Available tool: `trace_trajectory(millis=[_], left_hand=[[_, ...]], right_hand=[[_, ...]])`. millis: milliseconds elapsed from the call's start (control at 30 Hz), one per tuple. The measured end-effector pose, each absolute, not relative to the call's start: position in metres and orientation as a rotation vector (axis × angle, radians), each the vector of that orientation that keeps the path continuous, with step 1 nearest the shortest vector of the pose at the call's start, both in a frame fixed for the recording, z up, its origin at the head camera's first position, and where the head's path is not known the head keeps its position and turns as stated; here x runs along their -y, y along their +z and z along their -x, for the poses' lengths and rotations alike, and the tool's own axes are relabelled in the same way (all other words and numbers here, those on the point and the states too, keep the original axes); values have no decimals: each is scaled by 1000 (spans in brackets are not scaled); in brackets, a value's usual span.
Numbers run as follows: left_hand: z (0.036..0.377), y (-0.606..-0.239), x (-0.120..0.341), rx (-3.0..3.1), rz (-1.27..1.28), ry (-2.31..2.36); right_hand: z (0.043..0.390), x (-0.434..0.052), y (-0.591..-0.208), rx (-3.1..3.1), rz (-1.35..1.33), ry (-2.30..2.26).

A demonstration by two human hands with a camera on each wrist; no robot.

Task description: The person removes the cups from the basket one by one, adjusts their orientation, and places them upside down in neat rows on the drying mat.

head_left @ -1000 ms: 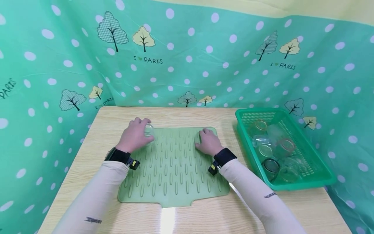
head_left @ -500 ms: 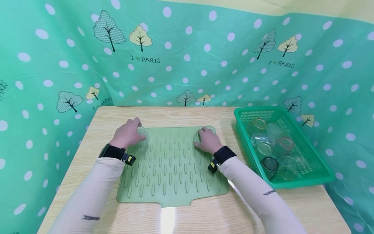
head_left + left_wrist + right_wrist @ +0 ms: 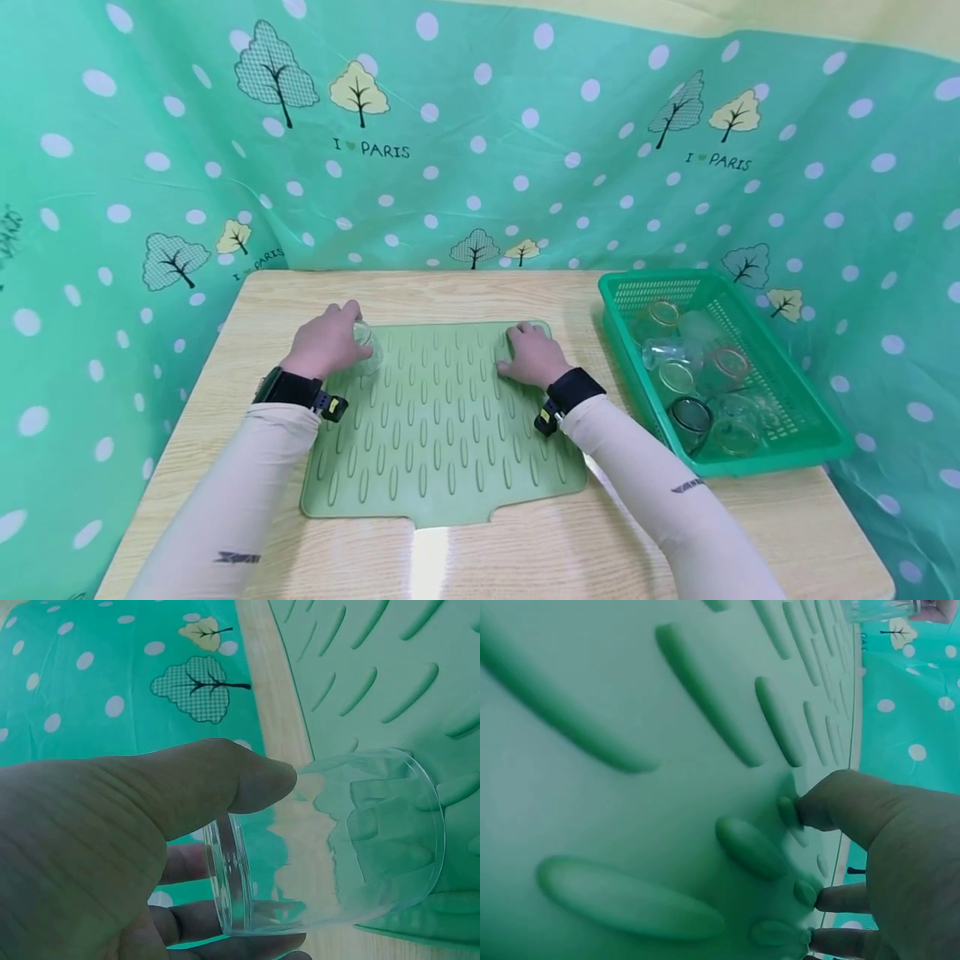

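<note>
My left hand (image 3: 322, 343) holds a clear glass (image 3: 337, 840) at the back left corner of the green ridged mat (image 3: 450, 425). Thumb and fingers grip it round its thick base, and the open rim faces the mat, so the glass is upside down. In the left wrist view the rim looks to be at the mat's surface, though whether it bears fully on it I cannot tell. My right hand (image 3: 535, 358) rests with its fingertips on the mat's back right corner. Nothing is held there; the right wrist view shows the thumb and fingers (image 3: 847, 898) touching the ridges.
To the right stands a green plastic basket (image 3: 813, 454) with several glasses in it, among them a dark-tinted glass (image 3: 690, 421) and a clear glass (image 3: 671, 354) lying on its side. A polka-dot cloth (image 3: 450, 108) hangs behind the wooden table (image 3: 480, 287).
My left hand has shifted left with the glass, to the mat's back left corner, and then stayed there over the last half second. The right hand keeps its place on the mat.
</note>
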State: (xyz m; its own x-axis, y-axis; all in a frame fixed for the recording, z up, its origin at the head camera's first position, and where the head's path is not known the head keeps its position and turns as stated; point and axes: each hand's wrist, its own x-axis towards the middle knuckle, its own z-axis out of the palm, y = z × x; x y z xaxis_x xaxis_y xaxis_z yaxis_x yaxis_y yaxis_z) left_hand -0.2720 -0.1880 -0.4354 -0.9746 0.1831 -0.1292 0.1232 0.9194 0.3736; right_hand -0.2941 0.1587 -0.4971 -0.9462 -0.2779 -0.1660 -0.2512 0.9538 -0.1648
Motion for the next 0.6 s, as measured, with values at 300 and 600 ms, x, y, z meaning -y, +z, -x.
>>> trace_trajectory(millis=[300, 600], left_hand=[[273, -434, 185, -2923, -245, 479], [280, -433, 186, -2900, -269, 443]], right_hand=[[293, -158, -495, -2908, 428, -204], [302, -159, -497, -2902, 442, -142]])
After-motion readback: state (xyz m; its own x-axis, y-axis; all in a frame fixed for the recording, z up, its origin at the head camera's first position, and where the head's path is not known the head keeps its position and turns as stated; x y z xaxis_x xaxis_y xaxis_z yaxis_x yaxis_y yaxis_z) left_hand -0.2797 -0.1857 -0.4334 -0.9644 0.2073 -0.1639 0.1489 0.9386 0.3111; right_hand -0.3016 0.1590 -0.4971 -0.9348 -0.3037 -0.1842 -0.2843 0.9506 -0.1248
